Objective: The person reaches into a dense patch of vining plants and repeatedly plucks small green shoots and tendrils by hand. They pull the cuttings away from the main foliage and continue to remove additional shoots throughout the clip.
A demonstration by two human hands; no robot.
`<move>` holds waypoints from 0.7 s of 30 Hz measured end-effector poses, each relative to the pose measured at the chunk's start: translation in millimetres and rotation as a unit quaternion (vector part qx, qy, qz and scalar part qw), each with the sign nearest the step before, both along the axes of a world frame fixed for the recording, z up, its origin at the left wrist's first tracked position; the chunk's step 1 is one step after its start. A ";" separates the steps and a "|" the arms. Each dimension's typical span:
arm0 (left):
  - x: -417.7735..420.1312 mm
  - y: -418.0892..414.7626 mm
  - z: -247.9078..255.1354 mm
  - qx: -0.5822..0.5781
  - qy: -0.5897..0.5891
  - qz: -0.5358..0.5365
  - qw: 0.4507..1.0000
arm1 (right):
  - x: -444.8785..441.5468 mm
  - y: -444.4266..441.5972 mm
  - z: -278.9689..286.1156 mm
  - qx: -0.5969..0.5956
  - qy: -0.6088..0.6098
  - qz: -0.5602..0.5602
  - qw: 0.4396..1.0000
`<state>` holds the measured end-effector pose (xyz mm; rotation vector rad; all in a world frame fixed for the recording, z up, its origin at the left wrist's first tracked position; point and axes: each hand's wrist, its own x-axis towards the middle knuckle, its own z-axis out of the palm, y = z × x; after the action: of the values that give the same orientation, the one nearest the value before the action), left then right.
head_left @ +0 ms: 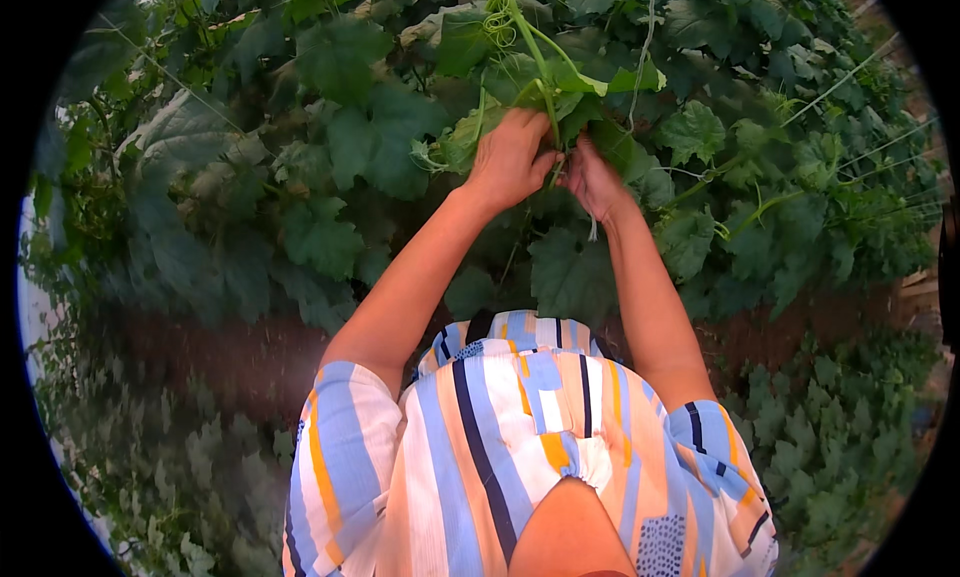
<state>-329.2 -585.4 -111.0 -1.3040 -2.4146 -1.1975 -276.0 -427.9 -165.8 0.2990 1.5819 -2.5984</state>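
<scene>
My left hand (508,159) is closed around a green climbing vine stem (531,40), thumb and fingers pinched near a bend in it. Close beside it, my right hand (594,173) has its fingertips together at the same stem. A frayed white string end (593,230) hangs below the right hand and seems to be held in it; the fingers partly hide the grip. Above the hands the stem carries curled tendrils (499,27) and a bright green leaf (577,80). Broad lobed leaves surround both hands.
A pale twine (643,55) hangs down just right of the stem. Thin lines cross the foliage at right (840,81) and left (169,74). Dense leaves (382,138) stand in front; bare brown soil (225,359) separates them from another row of plants (817,427) behind me.
</scene>
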 end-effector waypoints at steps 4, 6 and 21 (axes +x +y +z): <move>-4.0 -0.3 -6.1 0.034 0.009 -0.012 0.999 | -0.8 -1.1 -3.1 -0.008 -0.002 -0.012 1.000; -4.8 -0.8 -8.5 0.038 0.004 -0.013 0.999 | -0.6 -0.6 -2.6 -0.013 0.004 -0.005 1.000; -12.0 -5.4 -24.6 0.020 0.002 0.013 1.000 | 64.2 11.5 48.0 0.550 -0.017 0.158 0.820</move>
<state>-341.2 -590.8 -135.5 -1.2594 -2.3833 -1.2289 -211.8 -416.4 -117.8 0.1064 2.6409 -1.1778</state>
